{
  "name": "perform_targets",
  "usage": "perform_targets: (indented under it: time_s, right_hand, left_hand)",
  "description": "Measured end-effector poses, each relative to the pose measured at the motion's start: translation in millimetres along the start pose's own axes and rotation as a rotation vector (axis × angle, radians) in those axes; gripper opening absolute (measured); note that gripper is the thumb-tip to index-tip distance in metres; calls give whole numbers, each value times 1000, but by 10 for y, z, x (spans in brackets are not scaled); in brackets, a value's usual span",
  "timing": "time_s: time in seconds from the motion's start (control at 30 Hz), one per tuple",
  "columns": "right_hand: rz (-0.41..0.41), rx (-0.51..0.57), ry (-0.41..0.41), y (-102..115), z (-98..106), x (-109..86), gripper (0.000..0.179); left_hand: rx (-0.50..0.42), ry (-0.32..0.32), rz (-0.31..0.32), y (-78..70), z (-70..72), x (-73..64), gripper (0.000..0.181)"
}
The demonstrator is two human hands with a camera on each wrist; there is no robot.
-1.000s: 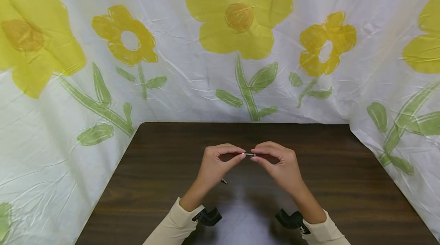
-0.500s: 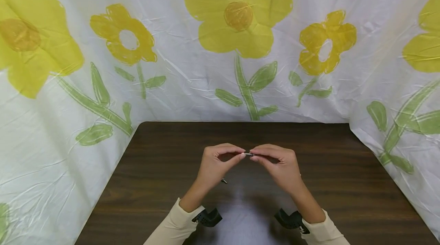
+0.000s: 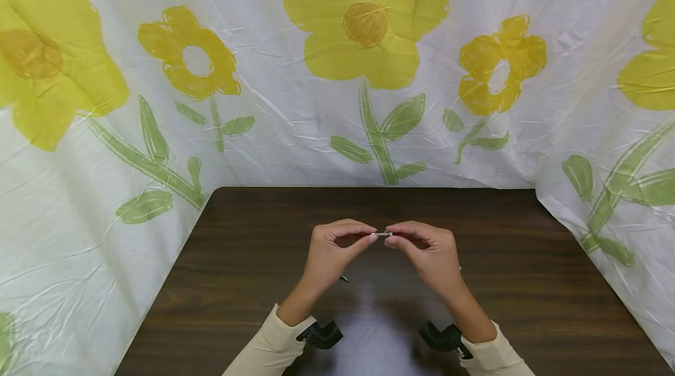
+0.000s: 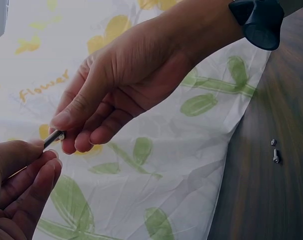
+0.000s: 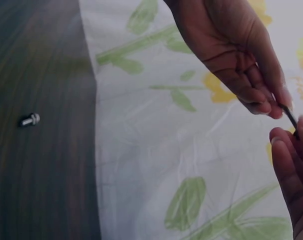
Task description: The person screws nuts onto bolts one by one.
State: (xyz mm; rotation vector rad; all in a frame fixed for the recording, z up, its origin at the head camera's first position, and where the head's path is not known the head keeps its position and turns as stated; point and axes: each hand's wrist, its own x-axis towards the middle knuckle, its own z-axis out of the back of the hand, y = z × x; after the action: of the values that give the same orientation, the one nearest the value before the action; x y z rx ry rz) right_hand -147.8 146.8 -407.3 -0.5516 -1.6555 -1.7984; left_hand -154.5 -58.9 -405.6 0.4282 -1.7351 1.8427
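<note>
A slim metal bolt (image 3: 382,234) is held level between both hands above the table, with a wider piece around its right end. The thumb and index finger of my left hand (image 3: 337,247) pinch its left end. My right hand (image 3: 427,250) has its thumb and index fingertips at the right end, one on either side. In the left wrist view the bolt (image 4: 52,138) slants up from the left fingertips to the right hand's thumb. The right wrist view shows the bolt (image 5: 290,118) as a dark rod spanning the two sets of fingertips.
On the dark wood table (image 3: 253,282), a short bolt (image 5: 29,120) with a wider end lies near the left wrist. Another small bolt (image 4: 276,156) and a nut (image 4: 273,142) lie beyond the right hand. A flower-printed white cloth (image 3: 295,130) hangs around the table's edges.
The right fingertips slide over the bolt's right end, then open slightly around it, so more of the bolt shows. The left hand keeps its place.
</note>
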Motion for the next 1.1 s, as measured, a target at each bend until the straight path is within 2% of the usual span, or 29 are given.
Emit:
perform_targets:
  time_s: [0.23,0.43,0.6,0.77,0.93,1.03,1.1]
  right_hand:
    - [17,-19,-6,8,-8,11,26]
    - [-55,-9,-9,9,-28,7,20]
    - [-101,-107,-9,-3,-62,8,13]
    - [-142,-206,-28,125,-124,44,29]
    - [-134,-231,-39,330,-185,103,42]
    - [-162,-238,-34,239,-165,77,48]
    - [-191,-223,-34,153,-141,58,48]
  left_hand:
    - [-5,-8,-7,-4,-6,5,11]
    - [-21,-15,-25,12,-19,3,11]
    - [-24,-21,-24,-2,-39,2,10]
    - [-27,-9,-28,-150,-60,16,10]
    - [-19,5,-37,-297,-61,26,10]
    - [-19,7,-42,-307,-61,21,10]
    - [-21,5,-43,-241,-61,12,10]
